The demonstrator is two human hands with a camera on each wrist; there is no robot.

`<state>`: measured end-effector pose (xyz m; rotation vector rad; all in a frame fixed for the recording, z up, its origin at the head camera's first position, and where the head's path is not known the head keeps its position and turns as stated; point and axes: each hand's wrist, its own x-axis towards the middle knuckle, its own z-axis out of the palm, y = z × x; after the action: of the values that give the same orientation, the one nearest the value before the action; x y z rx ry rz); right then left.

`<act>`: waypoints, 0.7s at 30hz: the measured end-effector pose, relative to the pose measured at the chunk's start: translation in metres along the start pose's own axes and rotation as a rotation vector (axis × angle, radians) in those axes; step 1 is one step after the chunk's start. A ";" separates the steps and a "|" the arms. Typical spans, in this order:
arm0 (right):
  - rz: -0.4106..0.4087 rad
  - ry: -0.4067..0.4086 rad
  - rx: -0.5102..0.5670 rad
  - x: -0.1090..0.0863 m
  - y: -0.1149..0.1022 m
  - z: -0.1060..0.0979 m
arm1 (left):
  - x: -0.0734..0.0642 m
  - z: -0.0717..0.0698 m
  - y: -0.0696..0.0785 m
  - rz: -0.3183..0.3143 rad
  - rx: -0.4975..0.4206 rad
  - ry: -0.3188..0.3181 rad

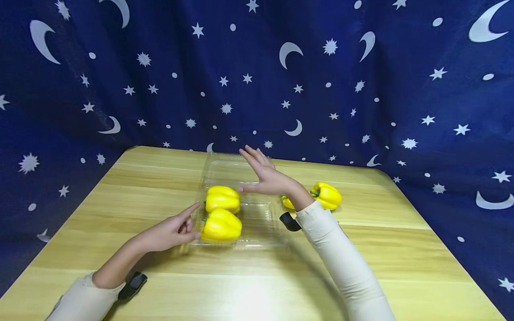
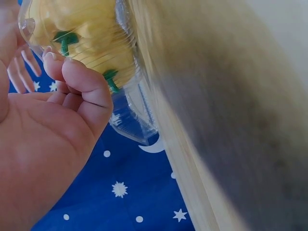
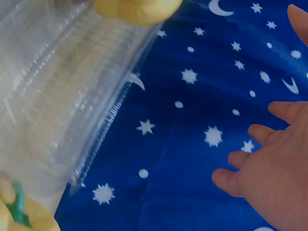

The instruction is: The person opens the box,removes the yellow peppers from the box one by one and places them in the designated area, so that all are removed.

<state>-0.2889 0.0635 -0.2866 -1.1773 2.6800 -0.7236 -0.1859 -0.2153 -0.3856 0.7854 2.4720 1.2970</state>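
Note:
A clear plastic clamshell box (image 1: 259, 223) lies with its lid (image 1: 225, 171) folded back. Two yellow bell peppers, a rear one (image 1: 222, 199) and a front one (image 1: 221, 225), sit in its left half, green stems facing left. My left hand (image 1: 172, 229) is at the box's left side, index finger and thumb extended, the other fingers bent. In the left wrist view, the fingertips (image 2: 72, 67) are right at the clear wall, beside the green stems (image 2: 66, 39). My right hand (image 1: 267, 176) hovers over the box's hinge side, fingers spread, holding nothing.
On the wooden table (image 1: 160, 174), another yellow bell pepper (image 1: 327, 195) lies right of the box. More yellow (image 1: 287, 203) shows beside it, partly hidden by my right wrist. A dark blue curtain (image 1: 257, 53) with moons and stars hangs behind the table.

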 end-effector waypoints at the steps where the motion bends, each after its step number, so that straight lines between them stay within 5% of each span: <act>1: 0.001 -0.012 -0.004 0.002 0.000 0.002 | 0.001 0.000 0.000 0.000 0.003 0.001; 21: 0.062 -0.203 0.003 0.017 -0.004 0.038 | 0.000 -0.001 0.004 -0.021 0.015 0.004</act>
<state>-0.2861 0.0345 -0.3167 -1.0973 2.5341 -0.5661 -0.1852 -0.2143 -0.3816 0.7595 2.4894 1.2756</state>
